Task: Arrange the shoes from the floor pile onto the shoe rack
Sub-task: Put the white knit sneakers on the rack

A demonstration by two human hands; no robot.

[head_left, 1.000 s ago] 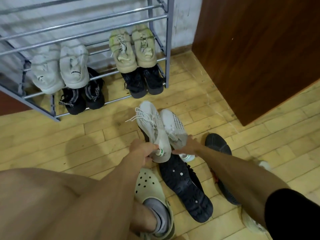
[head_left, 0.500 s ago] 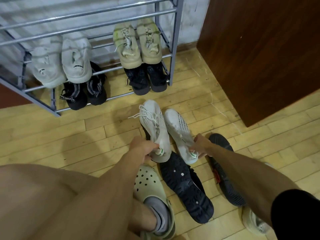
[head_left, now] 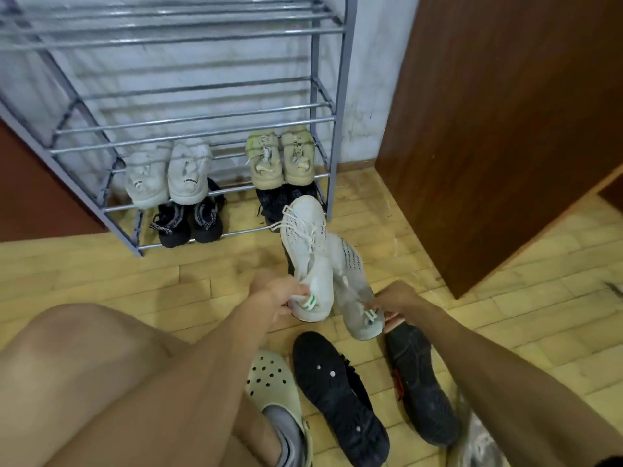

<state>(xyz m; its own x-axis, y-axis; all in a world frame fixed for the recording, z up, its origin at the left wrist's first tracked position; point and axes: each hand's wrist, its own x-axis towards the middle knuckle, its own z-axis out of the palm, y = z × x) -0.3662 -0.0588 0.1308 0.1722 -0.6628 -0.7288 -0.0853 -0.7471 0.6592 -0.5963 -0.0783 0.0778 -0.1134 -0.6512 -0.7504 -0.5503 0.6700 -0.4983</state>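
My left hand (head_left: 274, 294) grips the heel of a white knit sneaker (head_left: 305, 251), toe pointing at the grey metal shoe rack (head_left: 332, 106). My right hand (head_left: 392, 303) grips the heel of its matching white sneaker (head_left: 350, 284), just right of the first. Both shoes are lifted in front of the rack's lower right corner. On the floor below my hands lie two black shoes, one sole up (head_left: 338, 396), the other (head_left: 419, 389) to its right.
The rack holds white sneakers (head_left: 168, 175), beige sneakers (head_left: 279, 156) and black shoes (head_left: 187, 222) on its two lowest shelves; the upper shelves hold nothing. A brown wooden cabinet (head_left: 499, 129) stands right of the rack. My foot wears a pale clog (head_left: 274, 389).
Both hands have raised the white pair and carried it toward the rack. The view has tilted up, showing more of the upper shelves.
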